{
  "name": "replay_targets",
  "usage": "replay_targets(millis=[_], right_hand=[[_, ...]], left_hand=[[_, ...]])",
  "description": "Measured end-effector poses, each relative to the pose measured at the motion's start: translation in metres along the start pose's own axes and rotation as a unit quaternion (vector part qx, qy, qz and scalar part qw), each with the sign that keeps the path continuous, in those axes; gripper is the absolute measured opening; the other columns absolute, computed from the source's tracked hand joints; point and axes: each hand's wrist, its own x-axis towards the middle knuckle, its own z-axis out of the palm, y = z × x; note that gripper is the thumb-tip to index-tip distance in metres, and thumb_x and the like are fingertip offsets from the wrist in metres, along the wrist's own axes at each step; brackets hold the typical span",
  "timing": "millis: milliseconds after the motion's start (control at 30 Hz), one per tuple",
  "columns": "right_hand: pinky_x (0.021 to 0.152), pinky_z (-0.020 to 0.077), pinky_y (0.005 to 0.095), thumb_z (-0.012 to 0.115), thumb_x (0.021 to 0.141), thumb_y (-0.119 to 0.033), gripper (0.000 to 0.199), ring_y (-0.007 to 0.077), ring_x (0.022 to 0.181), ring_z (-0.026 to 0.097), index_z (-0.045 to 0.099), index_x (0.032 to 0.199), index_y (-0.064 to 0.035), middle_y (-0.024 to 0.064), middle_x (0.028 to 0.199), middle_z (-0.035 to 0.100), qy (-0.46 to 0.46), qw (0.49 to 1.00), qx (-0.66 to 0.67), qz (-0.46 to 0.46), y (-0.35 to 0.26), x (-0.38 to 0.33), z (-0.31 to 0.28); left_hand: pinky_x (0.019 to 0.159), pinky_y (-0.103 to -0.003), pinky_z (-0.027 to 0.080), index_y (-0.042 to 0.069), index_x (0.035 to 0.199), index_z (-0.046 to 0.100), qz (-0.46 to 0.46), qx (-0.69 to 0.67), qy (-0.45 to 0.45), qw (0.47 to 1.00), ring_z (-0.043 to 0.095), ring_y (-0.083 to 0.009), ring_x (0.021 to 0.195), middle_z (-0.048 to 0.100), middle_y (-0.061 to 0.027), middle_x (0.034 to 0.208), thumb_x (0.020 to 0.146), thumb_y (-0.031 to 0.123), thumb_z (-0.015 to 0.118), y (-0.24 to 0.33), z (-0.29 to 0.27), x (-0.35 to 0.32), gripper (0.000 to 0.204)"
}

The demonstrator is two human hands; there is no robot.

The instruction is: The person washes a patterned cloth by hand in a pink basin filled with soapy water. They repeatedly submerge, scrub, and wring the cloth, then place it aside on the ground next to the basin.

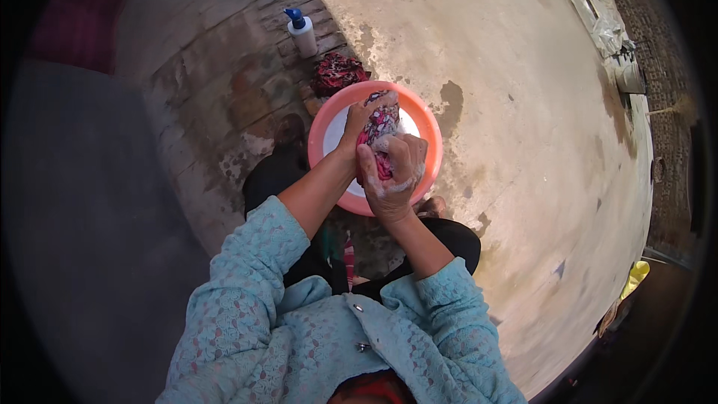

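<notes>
Patterned cloth [380, 131], pink and red with a busy print, sits bunched between both hands right over the salmon-pink basin [321, 135] — that's where the action is. The left hand [361, 121] has it from the eleven o'clock side, fingers curled shut around the top of the bundle. The right hand [394, 173] clamps the lower end from five o'clock, fingers wrapped tight and streaked with white suds. Both hands closed on the same wad of fabric, pressed close together, with pale soapy water showing in the basin beneath.

This looks like the scrubbing stage of a hand wash: the cloth is lathered and being worked fist against fist. By my reading, the next move calls for a firm grip with one hand as an anchor while the other drags the fabric across it, keeping the bundle above the basin so the suds drop back in.

Around the basin: at twelve o'clock, just beyond the rim, a second crumpled dark red cloth [338, 72] lies on the brick paving [202, 67]. Further out at eleven o'clock stands a white bottle with a blue pump top [302, 31]. To three o'clock stretches a pale concrete floor [538, 127], blotched with damp patches.
</notes>
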Motion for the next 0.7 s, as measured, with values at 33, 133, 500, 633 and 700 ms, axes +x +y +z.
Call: replay_targets(millis=[33,133,500,633,700], right_hand=[[0.071,0.0438,0.0326,0.067,0.08,-0.014,0.02,0.0225,0.078,0.054,0.055,0.092,-0.0031,0.0114,0.084,0.057,-0.004,1.0,0.007,0.009,0.015,-0.001,0.003],[0.062,0.0451,0.0295,0.062,0.086,-0.014,0.014,0.0163,0.065,0.053,0.056,0.09,-0.0024,0.0054,0.075,0.057,0.029,0.978,0.093,0.186,0.054,0.014,0.003],[0.1,0.0384,0.0376,0.056,0.082,-0.057,0.072,0.0236,0.116,0.049,0.04,0.128,-0.0043,0.0124,0.123,0.051,-0.033,0.703,0.609,0.366,0.066,0.045,-0.042],[0.086,0.046,0.0304,0.073,0.071,-0.011,0.051,0.0172,0.095,0.058,0.049,0.116,-0.0042,0.0077,0.104,0.06,-0.11,0.845,0.369,0.37,0.054,0.043,-0.031],[0.078,0.0485,0.028,0.069,0.07,-0.002,0.04,0.0151,0.084,0.06,0.052,0.106,-0.0031,0.0061,0.094,0.061,-0.039,0.828,0.401,0.39,0.068,0.036,-0.029]], left_hand=[[0.056,-0.024,0.047,0.005,0.08,0.059,-0.003,-0.02,0.032,0.999,0.057,-0.0103,0.06,0.058,-0.0009,0.069,0.086,0.018,0.056,-0.009,-0.001,-0.005,0.014],[0.058,-0.025,0.048,0.004,0.084,0.06,-0.041,0.001,0.074,0.996,0.058,-0.0097,0.064,0.061,-0.0008,0.074,0.089,0.02,0.05,-0.013,0.027,-0.019,0.02],[0.08,-0.034,0.054,0.0,0.103,0.059,-0.054,-0.054,-0.058,0.995,0.066,-0.0202,0.084,0.066,-0.0113,0.095,0.089,0.019,0.051,0.045,0.036,-0.017,0.024],[0.08,-0.035,0.053,0.0,0.103,0.061,-0.05,-0.054,-0.071,0.995,0.065,-0.0214,0.083,0.066,-0.0114,0.095,0.087,0.018,0.053,0.041,0.025,-0.014,0.025],[0.079,-0.035,0.053,0.0,0.102,0.061,-0.056,-0.038,-0.074,0.995,0.065,-0.0214,0.083,0.066,-0.0113,0.094,0.086,0.017,0.053,0.04,0.028,-0.015,0.024]])
